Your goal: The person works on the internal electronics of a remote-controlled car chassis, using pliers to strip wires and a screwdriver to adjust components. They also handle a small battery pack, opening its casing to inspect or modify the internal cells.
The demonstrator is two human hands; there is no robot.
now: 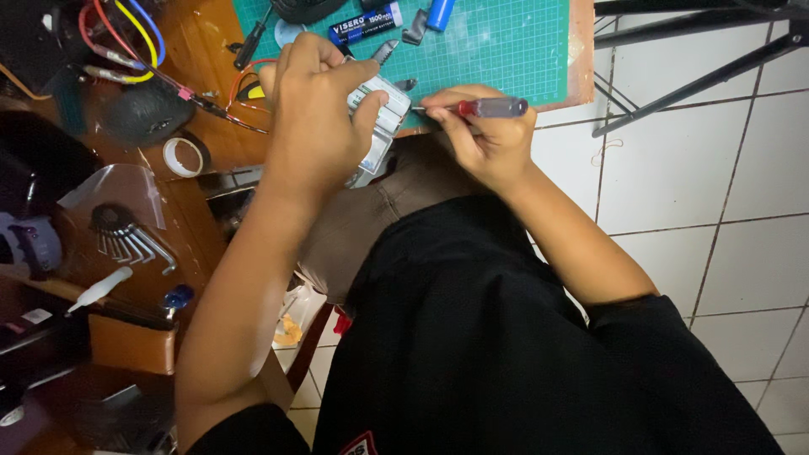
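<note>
My left hand grips a small white and grey plastic device at the near edge of the green cutting mat. My right hand holds a screwdriver with a clear red and blue handle, lying sideways. Its thin shaft points left and its tip touches the device's right side. Both hands hover over my lap, just in front of the wooden table edge.
On the mat lie a dark blue cylindrical battery, a blue cap and small pliers. Left of it: coloured wires, a tape roll, hex keys, a black screwdriver. White tiled floor and tripod legs at right.
</note>
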